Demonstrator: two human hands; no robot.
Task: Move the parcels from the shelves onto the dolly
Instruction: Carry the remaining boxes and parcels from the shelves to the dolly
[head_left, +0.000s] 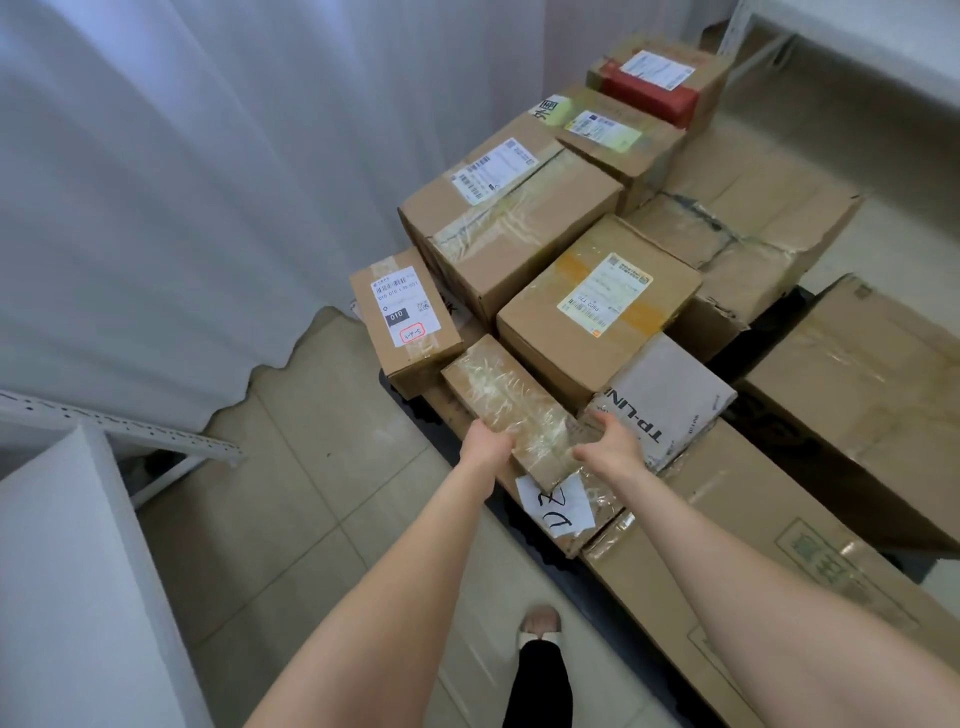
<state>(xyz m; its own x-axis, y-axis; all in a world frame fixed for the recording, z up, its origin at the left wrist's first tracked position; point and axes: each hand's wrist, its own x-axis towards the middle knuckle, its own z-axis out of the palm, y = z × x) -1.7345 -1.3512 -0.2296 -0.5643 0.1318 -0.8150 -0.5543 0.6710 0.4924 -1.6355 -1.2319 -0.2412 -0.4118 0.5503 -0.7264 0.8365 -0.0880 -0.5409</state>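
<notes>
Soft even daylight, mild blur, wide-angle edge bending

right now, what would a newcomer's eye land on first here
The left hand and right hand hold a tape-wrapped parcel at its near end, centre frame. Behind it, a crowded stack of cardboard boxes runs toward the top right, ending at a red-marked box. A white curtain fills the left side.

The small box (511, 415) is matt brown cardboard under glossy, crinkled clear tape (488, 384). Right of it, a grey box (670, 400) looks like smooth, matt card. Left of it are smooth floor tiles (311, 467) and a soft white cloth curtain (208, 182).
</notes>
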